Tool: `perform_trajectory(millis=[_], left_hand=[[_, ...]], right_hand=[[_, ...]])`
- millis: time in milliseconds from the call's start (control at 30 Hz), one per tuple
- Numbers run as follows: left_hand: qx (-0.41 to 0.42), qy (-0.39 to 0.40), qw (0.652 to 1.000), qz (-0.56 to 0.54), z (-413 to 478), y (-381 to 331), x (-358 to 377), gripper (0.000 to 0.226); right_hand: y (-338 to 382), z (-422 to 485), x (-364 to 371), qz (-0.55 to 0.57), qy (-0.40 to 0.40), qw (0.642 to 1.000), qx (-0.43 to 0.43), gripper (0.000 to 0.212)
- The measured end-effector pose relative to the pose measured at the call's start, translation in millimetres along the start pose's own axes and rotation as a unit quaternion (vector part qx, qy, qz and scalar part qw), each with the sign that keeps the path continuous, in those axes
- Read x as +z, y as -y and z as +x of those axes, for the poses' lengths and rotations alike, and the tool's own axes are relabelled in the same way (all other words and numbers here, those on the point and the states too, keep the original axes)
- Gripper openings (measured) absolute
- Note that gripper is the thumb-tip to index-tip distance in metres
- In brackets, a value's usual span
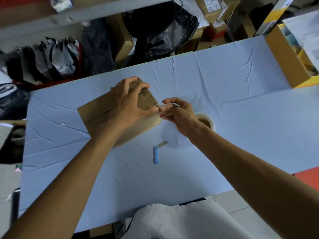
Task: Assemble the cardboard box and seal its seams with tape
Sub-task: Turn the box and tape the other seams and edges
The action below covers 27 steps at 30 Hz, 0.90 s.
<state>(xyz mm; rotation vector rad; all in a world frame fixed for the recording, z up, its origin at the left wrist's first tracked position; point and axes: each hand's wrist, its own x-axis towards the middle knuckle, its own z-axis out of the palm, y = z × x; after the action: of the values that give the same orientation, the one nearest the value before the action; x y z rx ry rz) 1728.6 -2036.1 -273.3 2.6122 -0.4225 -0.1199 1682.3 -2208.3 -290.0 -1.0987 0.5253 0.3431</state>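
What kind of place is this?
Probably a small packing or shipping room: labelled parcels on the shelving, a row of plastic mailer bags beyond the table, and a cardboard box on it with a tape roll held over it.

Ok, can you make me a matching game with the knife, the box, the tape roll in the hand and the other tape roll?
Things:
1 knife
2 cardboard box
3 held tape roll
4 second tape roll

Places:
A partly hidden behind the right hand
B gripped by the left hand
C lying alone, blue handle
D on the table, under the left hand

Pairs: 1-C, 2-D, 3-B, 4-A
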Motion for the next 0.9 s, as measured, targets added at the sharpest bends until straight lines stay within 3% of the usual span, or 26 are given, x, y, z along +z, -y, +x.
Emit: perform_trajectory(millis=[200, 400, 533, 733, 800, 900], left_hand=[[0.002, -0.01, 0.999, 0.038, 0.5, -3.1, -1.2, 0.07], [0.003, -0.02, 0.999, 0.049, 0.2, -1.1, 4.0, 0.07], [0.006, -0.026, 0.999, 0.042, -1.0, -1.7, 1.4, 0.079], [0.008, -0.027, 0.999, 0.046, -3.4, -7.0, 0.5, 0.074], [0.005, -0.022, 0.999, 0.05, -3.0, -8.5, 0.7, 0.074], [0.001, -0.021, 0.998, 0.056, -5.1, -8.5, 2.1, 0.073]], right_hand=[[5.3, -4.2, -16.0, -0.08, -0.089, 0.991, -0.065, 0.023], [0.4, -9.2, -7.3, -0.251, 0.008, 0.956, -0.15, 0.024], [6.4, 0.6, 3.1, -0.291, -0.034, 0.932, -0.212, 0.013], [20.9, 10.2, 0.7, -0.411, 0.041, 0.868, -0.274, 0.028], [22.3, 13.2, 2.7, -0.43, 0.033, 0.856, -0.287, 0.029], [17.8, 15.6, 2.5, -0.411, -0.042, 0.87, -0.27, 0.022]])
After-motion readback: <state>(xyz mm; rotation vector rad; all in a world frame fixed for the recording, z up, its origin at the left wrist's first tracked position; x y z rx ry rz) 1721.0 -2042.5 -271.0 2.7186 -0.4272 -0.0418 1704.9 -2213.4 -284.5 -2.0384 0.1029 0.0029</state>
